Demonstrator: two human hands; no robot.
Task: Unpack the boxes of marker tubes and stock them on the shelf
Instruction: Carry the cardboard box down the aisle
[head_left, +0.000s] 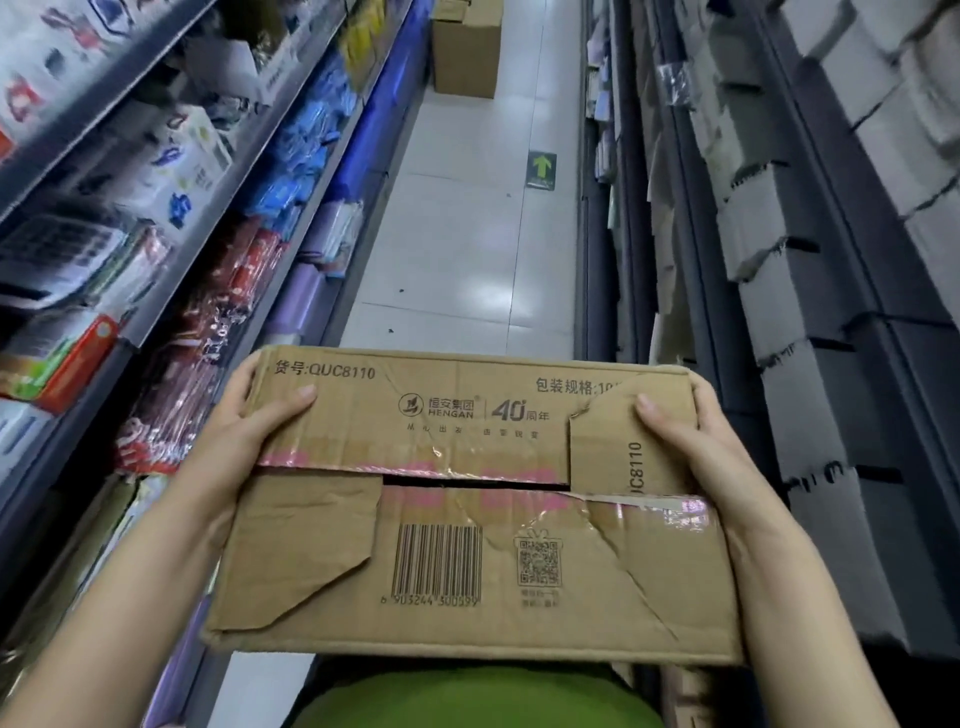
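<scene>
A green garment (483, 699) fills the bottom edge of the view, just under the box (467, 499). The box is worn brown cardboard, held level in front of the person's body between both hands. Its top flaps are closed, with a dark slit along the middle seam, torn edges, and strips of shiny tape with pink print. A barcode (436, 564) and a QR code (538, 561) sit on the near flap; the far flap carries a printed code and a brand mark. What is inside cannot be seen.

The left hand (244, 431) grips the box's left end, thumb curled over the top flap and the other fingers hidden round the side. The right hand (685, 436) holds the right end the same way, thumb pressed on the torn corner flap.

Left of the box runs a shelf (171, 291) stacked with red, purple and blue packets and boxed goods, blurred. To the right stand dark racks (810, 270) holding rows of pale cartons. Between them lies a pale tiled floor (457, 249) with a green arrow sign (542, 169). Farther down the aisle stands a tall carton (466, 49).
</scene>
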